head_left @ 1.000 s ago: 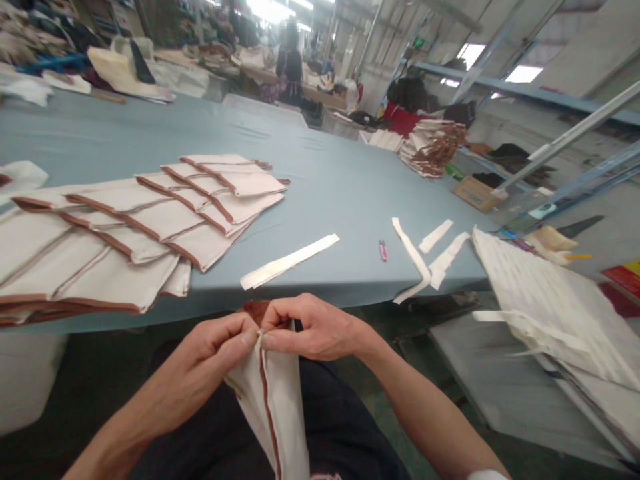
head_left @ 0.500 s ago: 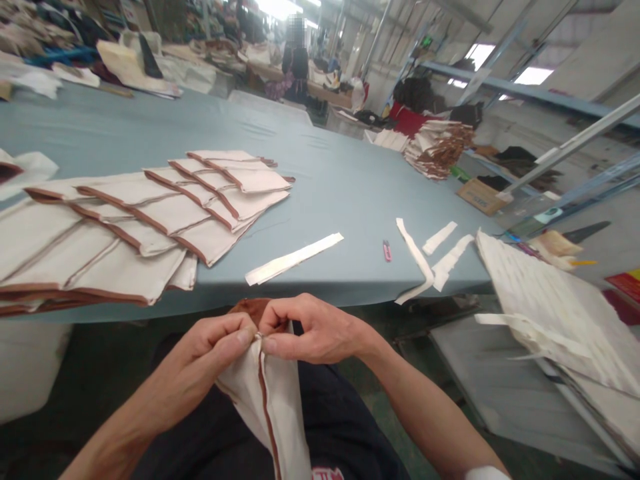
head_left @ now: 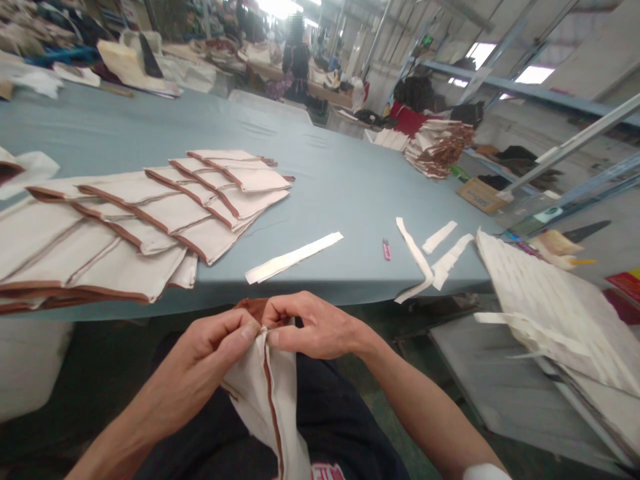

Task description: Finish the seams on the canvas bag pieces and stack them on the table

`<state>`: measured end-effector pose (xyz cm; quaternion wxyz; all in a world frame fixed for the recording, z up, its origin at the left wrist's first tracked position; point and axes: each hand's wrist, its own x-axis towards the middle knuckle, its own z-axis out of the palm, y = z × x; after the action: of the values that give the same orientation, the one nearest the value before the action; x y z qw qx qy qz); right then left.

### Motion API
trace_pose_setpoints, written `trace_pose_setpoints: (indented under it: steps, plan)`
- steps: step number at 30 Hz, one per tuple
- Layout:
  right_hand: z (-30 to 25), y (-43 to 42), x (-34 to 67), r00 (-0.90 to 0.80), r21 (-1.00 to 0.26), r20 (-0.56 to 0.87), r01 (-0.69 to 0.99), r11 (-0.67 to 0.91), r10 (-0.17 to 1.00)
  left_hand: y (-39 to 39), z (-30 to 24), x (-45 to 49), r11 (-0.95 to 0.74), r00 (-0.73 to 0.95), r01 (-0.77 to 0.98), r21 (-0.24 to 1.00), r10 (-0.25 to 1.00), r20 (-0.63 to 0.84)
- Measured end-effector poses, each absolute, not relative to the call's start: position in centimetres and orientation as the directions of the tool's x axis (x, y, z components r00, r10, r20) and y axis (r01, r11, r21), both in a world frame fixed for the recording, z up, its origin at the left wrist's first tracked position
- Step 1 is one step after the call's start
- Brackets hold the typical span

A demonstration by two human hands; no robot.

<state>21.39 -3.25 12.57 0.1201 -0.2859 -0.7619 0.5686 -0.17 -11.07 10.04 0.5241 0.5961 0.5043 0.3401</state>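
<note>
A cream fabric piece with brown binding [head_left: 285, 387] hangs over my lap, just below the table's front edge. My left hand [head_left: 220, 350] pinches its upper end between thumb and forefinger. Close beside it, my right hand [head_left: 310, 327] pinches the same end, the thumbs almost meeting. A brown part of the cloth [head_left: 254, 306] shows behind my fingers. Exactly what lies between the fingertips is hidden. On the table to the left, several like cream pieces with brown edges [head_left: 150, 210] lie overlapping in a fanned stack.
Cream strips [head_left: 295, 257] lie on the blue-green table [head_left: 340, 180], with more strips [head_left: 415, 253] to the right. Small pink thread snips [head_left: 386, 249] rest between them. A bundle of cream and brown pieces [head_left: 435, 147] sits farther back. A person [head_left: 296, 63] stands in the distance.
Both hands have shifted slightly up and to the right, still pinching the cloth's top end. Its hanging part has swung a little to the right.
</note>
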Motion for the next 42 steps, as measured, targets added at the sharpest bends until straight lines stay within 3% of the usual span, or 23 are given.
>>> trace_pose_setpoints:
  steps: [9,16,21,26,33,42]
  plan:
    - [11.9,-3.5,21.4,-0.753,-0.948,-0.158,0.297,0.116,0.638,-11.2,10.1,0.1,0.069,0.239,0.269,0.961,0.962,-0.136]
    - [11.3,-3.4,21.5,-0.787,-0.979,-0.122,0.197,0.059,0.605,-11.1,9.7,0.0,0.123,0.251,0.212,0.97,0.952,-0.176]
    - [11.6,-3.6,21.6,-0.78,-0.972,-0.136,0.223,0.069,0.61,-11.2,9.3,-0.2,0.186,0.276,0.204,0.961,0.931,-0.238]
    - [11.9,-3.9,21.7,-0.765,-0.959,-0.131,0.259,0.115,0.63,-11.2,9.4,-0.5,0.137,0.292,0.246,0.96,0.934,-0.208]
    - [12.5,-5.1,21.7,-0.759,-0.908,-0.015,0.284,0.31,0.651,-11.0,9.6,-1.1,0.051,0.328,0.242,0.969,0.935,-0.131]
    - [12.6,-5.3,21.8,-0.764,-0.899,-0.021,0.296,0.322,0.645,-11.0,9.7,-1.4,-0.044,0.361,0.296,0.954,0.93,-0.069]
